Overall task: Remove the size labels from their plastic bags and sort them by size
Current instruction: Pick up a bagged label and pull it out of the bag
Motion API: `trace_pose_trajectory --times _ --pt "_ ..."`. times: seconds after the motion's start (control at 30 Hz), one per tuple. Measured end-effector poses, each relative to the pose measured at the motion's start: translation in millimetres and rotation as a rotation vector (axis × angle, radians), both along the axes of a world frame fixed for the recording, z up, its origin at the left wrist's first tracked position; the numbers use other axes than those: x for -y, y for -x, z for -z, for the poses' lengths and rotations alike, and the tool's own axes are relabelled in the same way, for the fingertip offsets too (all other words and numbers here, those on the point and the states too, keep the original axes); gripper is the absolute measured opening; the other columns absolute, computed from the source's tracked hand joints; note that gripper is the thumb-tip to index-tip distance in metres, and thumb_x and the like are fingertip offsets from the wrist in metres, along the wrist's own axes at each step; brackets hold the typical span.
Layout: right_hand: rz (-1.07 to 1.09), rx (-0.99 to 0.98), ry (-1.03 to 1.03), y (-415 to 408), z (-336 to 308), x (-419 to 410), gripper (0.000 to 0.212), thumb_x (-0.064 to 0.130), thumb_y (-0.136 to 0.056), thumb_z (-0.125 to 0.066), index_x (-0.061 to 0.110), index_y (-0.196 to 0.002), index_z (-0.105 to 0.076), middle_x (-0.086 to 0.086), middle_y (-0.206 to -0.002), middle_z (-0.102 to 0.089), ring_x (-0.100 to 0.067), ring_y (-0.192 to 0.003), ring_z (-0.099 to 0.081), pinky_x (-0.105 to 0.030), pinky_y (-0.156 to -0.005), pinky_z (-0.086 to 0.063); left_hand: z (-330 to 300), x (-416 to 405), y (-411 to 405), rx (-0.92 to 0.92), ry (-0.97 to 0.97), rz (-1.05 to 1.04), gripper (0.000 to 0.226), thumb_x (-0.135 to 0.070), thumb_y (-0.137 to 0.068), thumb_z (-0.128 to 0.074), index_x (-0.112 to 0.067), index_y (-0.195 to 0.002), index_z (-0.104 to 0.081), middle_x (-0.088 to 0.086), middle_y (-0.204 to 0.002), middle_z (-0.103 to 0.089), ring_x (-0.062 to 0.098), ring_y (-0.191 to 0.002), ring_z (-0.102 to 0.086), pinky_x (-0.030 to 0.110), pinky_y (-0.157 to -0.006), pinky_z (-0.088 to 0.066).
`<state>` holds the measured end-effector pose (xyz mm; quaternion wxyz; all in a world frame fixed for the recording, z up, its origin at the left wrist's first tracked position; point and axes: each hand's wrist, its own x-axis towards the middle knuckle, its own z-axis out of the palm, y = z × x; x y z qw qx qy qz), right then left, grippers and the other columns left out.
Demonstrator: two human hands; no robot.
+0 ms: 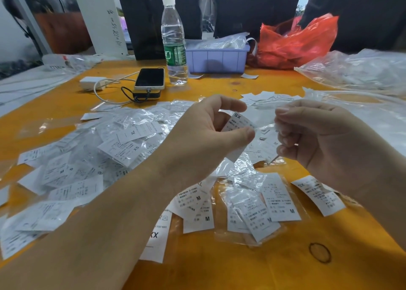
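The left hand [206, 136] pinches a white XS label [238, 122] between thumb and forefinger, its long axis tilted, printed end up toward the far edge, while the right hand [316, 140], fingers curled, grips the crinkled clear bag [267, 122] beside it. Both are held above the middle of the orange surface [329, 256]. Beneath lie thin rectangular paper labels [279, 198] and glossy bagged ones [123, 149] heaped toward the left edge.

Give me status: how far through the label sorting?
Early. Done: a few bare labels grouped near the front, an M cluster and one XS label. In hand: left hand pinches an XS label while the right hand grips its clear bag. Left: a big pile of bagged labels, mixed sizes.
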<state>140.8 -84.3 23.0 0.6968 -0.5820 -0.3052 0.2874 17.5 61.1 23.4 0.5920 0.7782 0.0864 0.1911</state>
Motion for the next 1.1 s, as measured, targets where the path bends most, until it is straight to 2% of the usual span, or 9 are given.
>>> trace_pose_trajectory --times 0.23,0.4,0.5,0.63,0.77,0.87,0.97,1.1 --pt "-0.023 0.041 0.022 -1.1 2.1 -0.2 0.007 0.020 -0.061 -0.072 0.018 -0.061 -0.065 -0.002 -0.058 -0.047 -0.012 -0.051 -0.045 -0.023 -0.047 -0.046 0.8 0.2 -1.8 -0.001 -0.024 -0.011 0.015 -0.014 -0.084 -0.073 -0.019 -0.097 -0.069 -0.003 -0.085 -0.073 0.008 -0.075 -0.067 0.019 -0.066 -0.053" --pt "-0.064 0.083 0.055 -0.9 3.7 0.3 0.010 0.014 -0.060 -0.074 0.016 -0.068 -0.071 0.000 -0.062 -0.059 -0.010 -0.054 -0.051 -0.023 -0.050 -0.049 1.5 0.0 -1.5 -0.017 -0.034 -0.001 0.008 -0.018 -0.085 -0.072 -0.019 -0.093 -0.069 -0.002 -0.084 -0.071 0.009 -0.075 -0.066 0.019 -0.066 -0.052" --pt "-0.033 0.097 0.053 -1.3 4.1 0.3 0.013 0.008 -0.058 -0.073 0.019 -0.066 -0.074 0.002 -0.069 -0.067 -0.010 -0.058 -0.056 -0.022 -0.051 -0.048 1.8 -0.1 -1.7 -0.032 -0.033 0.002 0.007 -0.018 -0.086 -0.071 -0.019 -0.092 -0.070 0.000 -0.086 -0.072 0.009 -0.077 -0.066 0.017 -0.065 -0.051" --pt "0.018 0.135 0.064 -3.8 4.8 0.0 0.012 0.011 -0.056 -0.071 0.021 -0.062 -0.074 0.005 -0.071 -0.070 -0.006 -0.065 -0.063 -0.021 -0.054 -0.050 1.5 1.4 -1.7 -0.054 -0.042 0.003 0.005 -0.016 -0.086 -0.071 -0.019 -0.090 -0.070 -0.001 -0.083 -0.072 0.007 -0.073 -0.065 0.016 -0.064 -0.052" --pt "0.026 0.143 0.072 -3.7 7.1 -0.7 0.010 0.016 -0.055 -0.071 0.022 -0.062 -0.074 0.007 -0.077 -0.071 -0.008 -0.072 -0.065 -0.023 -0.060 -0.051 1.2 1.5 -1.4 -0.083 -0.064 0.012 0.007 -0.020 -0.085 -0.072 -0.023 -0.090 -0.070 0.001 -0.085 -0.072 0.007 -0.072 -0.064 0.017 -0.063 -0.051" --pt "0.052 0.139 0.048 -4.1 7.0 -0.3 0.007 0.017 -0.058 -0.072 0.023 -0.062 -0.074 0.010 -0.075 -0.070 -0.006 -0.072 -0.065 -0.025 -0.063 -0.051 2.2 0.7 -1.7 -0.138 -0.058 0.023 0.022 -0.027 -0.073 -0.066 -0.031 -0.095 -0.067 -0.001 -0.079 -0.068 0.008 -0.065 -0.060 0.021 -0.060 -0.048" --pt "0.074 0.127 0.027 -3.7 5.8 -0.2 0.009 0.015 -0.062 -0.071 0.023 -0.061 -0.073 0.011 -0.073 -0.068 -0.005 -0.070 -0.063 -0.026 -0.064 -0.050 1.1 1.5 -1.1 -0.178 -0.112 0.036 0.019 -0.018 -0.082 -0.061 -0.034 -0.091 -0.068 -0.010 -0.070 -0.060 0.006 -0.060 -0.054 0.024 -0.060 -0.045" --pt "0.076 0.123 0.005 -1.7 3.9 -0.2 0.012 0.013 -0.063 -0.070 0.023 -0.059 -0.071 0.010 -0.076 -0.067 -0.009 -0.075 -0.062 -0.029 -0.068 -0.049 -2.2 4.3 0.1 -0.198 -0.144 0.044 0.033 -0.007 -0.091 -0.053 -0.024 -0.073 -0.074 -0.016 -0.078 -0.070 -0.007 -0.066 -0.060 0.010 -0.056 -0.045"
